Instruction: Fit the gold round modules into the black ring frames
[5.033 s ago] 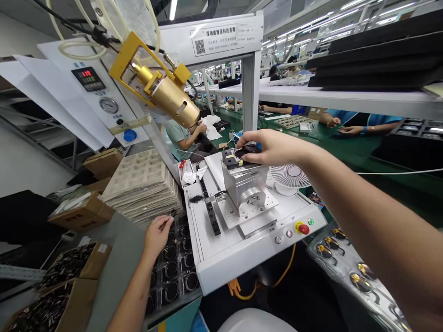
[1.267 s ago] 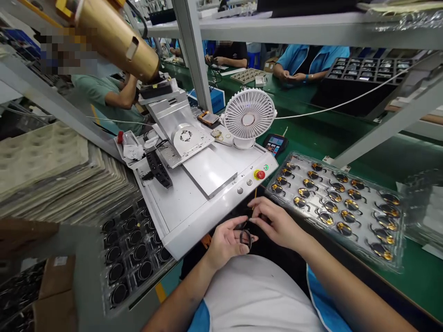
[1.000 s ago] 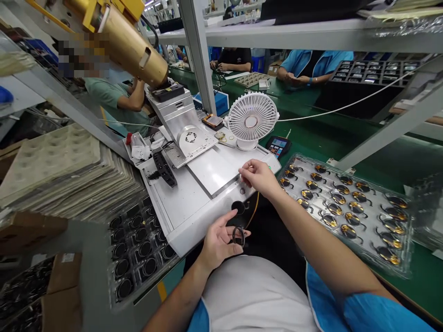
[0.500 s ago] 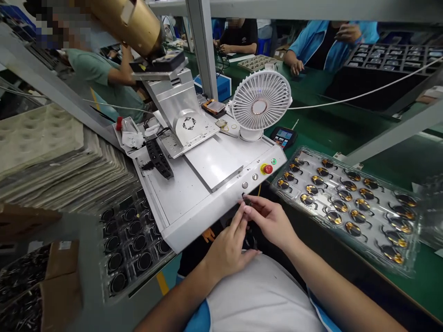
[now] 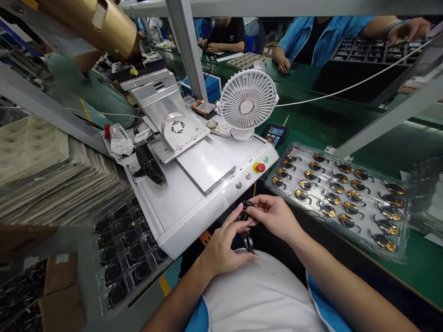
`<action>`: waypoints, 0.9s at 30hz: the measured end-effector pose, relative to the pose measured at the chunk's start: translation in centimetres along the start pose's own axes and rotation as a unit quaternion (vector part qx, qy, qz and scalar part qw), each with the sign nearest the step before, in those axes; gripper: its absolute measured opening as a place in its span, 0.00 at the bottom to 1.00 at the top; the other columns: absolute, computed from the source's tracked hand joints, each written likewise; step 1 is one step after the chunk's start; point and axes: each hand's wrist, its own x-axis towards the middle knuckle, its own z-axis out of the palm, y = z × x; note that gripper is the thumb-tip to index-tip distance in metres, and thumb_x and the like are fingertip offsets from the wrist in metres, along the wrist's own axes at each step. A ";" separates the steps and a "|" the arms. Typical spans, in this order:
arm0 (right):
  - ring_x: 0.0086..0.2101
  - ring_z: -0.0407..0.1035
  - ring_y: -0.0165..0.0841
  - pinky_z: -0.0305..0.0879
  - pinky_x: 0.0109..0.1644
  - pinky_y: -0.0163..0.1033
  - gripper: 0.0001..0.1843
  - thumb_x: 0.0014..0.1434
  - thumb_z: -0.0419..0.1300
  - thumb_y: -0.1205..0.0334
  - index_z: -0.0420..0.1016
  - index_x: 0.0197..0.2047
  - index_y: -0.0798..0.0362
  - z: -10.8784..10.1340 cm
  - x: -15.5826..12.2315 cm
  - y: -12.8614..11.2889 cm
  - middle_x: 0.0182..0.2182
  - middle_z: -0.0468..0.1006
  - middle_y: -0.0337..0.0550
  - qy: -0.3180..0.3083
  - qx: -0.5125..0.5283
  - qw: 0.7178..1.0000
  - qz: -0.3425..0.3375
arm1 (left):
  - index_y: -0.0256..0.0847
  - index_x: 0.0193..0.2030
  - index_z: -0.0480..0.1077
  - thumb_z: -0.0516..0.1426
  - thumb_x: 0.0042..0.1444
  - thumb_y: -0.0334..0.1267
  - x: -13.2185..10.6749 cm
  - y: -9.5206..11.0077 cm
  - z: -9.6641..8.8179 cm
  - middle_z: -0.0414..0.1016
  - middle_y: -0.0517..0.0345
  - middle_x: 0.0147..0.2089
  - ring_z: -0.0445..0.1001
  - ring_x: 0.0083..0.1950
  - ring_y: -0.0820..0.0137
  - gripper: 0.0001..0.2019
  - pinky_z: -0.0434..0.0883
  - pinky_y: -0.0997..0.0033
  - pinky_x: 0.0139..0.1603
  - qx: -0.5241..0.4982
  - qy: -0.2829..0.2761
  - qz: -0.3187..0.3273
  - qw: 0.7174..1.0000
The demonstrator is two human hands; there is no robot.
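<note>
Just in front of my waist, both hands work close together. My right hand (image 5: 275, 216) pinches a small round black part (image 5: 248, 204) between thumb and fingers, and my left fingertips touch its near side. My left hand (image 5: 223, 251) is also curled around a black ring-shaped piece (image 5: 248, 243), which sits between its fingers and thumb. Fingers partly hide both pieces, so whether they are joined cannot be seen. Right of my hands, a clear plastic tray (image 5: 403, 240) carries several round black-and-gold parts (image 5: 332, 198) with dark curved tails.
Ahead stands a white machine (image 5: 187, 226) with a red stop button (image 5: 260, 168), an angled metal fixture (image 5: 173, 120) and a gold cylinder (image 5: 114, 32). A white fan (image 5: 247, 101) stands on it. Lower left, a tray (image 5: 104, 304) holds black round pieces. Co-workers sit across the bench.
My hands have parted slightly, and the round black part and black ring now show more clearly. The view has shifted a little. A co-worker's arm at back right has stretched out over a tray.
</note>
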 end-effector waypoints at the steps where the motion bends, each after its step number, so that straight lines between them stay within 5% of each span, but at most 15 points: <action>1: 0.24 0.77 0.33 0.77 0.31 0.37 0.26 0.44 0.79 0.45 0.80 0.35 0.56 -0.1 0.1 0.0 0.24 0.81 0.42 -0.013 0.004 1.000 0.009 | 0.46 0.68 0.65 0.73 0.50 0.40 0.0 0.0 -0.1 0.55 0.36 0.78 0.80 0.61 0.48 0.39 0.79 0.51 0.60 0.033 -0.006 0.005 0.999; 7: 0.23 0.75 0.31 0.76 0.29 0.35 0.26 0.44 0.79 0.44 0.77 0.32 0.57 -0.1 0.1 0.7 0.23 0.80 0.41 -0.017 0.050 0.998 0.026 | 0.48 0.69 0.65 0.71 0.53 0.34 0.2 0.1 -0.7 0.60 0.41 0.77 0.73 0.69 0.48 0.38 0.74 0.48 0.66 0.057 -0.025 0.000 0.998; 10: 0.19 0.69 0.27 0.71 0.25 0.32 0.26 0.43 0.80 0.46 0.73 0.28 0.55 0.1 -0.3 0.6 0.19 0.75 0.36 -0.018 0.076 0.996 0.034 | 0.48 0.68 0.68 0.73 0.49 0.34 0.0 -0.2 -0.7 0.62 0.39 0.76 0.78 0.64 0.51 0.39 0.76 0.51 0.65 -0.089 0.047 -0.018 0.995; 16: 0.25 0.71 0.26 0.71 0.30 0.32 0.23 0.43 0.80 0.49 0.76 0.27 0.56 1.0 -1.4 -0.1 0.26 0.79 0.40 -0.068 0.084 0.990 0.086 | 0.43 0.53 0.79 0.75 0.47 0.47 0.1 -1.1 0.2 0.85 0.44 0.53 0.84 0.55 0.56 0.27 0.79 0.57 0.59 -0.348 0.202 -0.071 0.913; 20: 0.24 0.72 0.27 0.72 0.31 0.33 0.25 0.38 0.81 0.55 0.69 0.25 0.55 2.7 -2.3 -0.2 0.24 0.77 0.38 -0.067 0.130 0.982 0.115 | 0.46 0.52 0.81 0.77 0.41 0.46 0.2 -1.3 0.7 0.85 0.46 0.54 0.86 0.50 0.59 0.29 0.83 0.61 0.52 -0.368 0.204 -0.076 0.904; 27: 0.22 0.65 0.22 0.60 0.25 0.28 0.18 0.42 0.71 0.69 0.64 0.29 0.52 4.4 -3.2 -0.8 0.21 0.71 0.29 -0.032 0.101 0.994 0.039 | 0.51 0.50 0.82 0.78 0.38 0.37 -0.2 -1.2 0.7 0.86 0.54 0.51 0.86 0.50 0.60 0.29 0.84 0.63 0.50 -0.353 0.224 -0.049 0.907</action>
